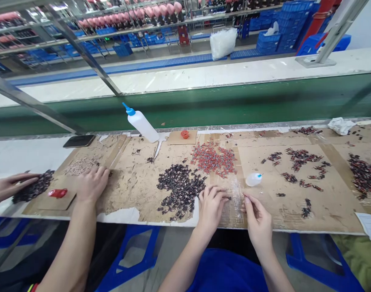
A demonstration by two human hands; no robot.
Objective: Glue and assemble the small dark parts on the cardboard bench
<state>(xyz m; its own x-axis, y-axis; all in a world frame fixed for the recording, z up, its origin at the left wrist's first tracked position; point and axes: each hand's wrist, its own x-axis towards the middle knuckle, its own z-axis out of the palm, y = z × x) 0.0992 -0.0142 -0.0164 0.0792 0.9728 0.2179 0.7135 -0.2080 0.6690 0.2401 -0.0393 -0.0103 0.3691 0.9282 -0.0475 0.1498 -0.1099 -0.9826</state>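
My left hand (212,205) is at the right edge of a heap of small black parts (181,188). Its fingertips are pinched on a small dark part (228,198). To its right, my right hand (258,221) has thumb and forefinger closed together; whatever they grip is too small to make out. Above the hands lies a pile of small red parts (214,158) with metal ends. A small white squeeze bottle (254,179) with a blue tip lies on its side just beyond my right hand.
A co-worker's hands (92,182) work at the left, near a red object (57,193). A tall white bottle (143,126) leans at the back beside an orange-red cap (184,134). Dark-and-red parts (303,158) lie scattered on the cardboard (258,211) at right. A phone (78,141) lies back left.
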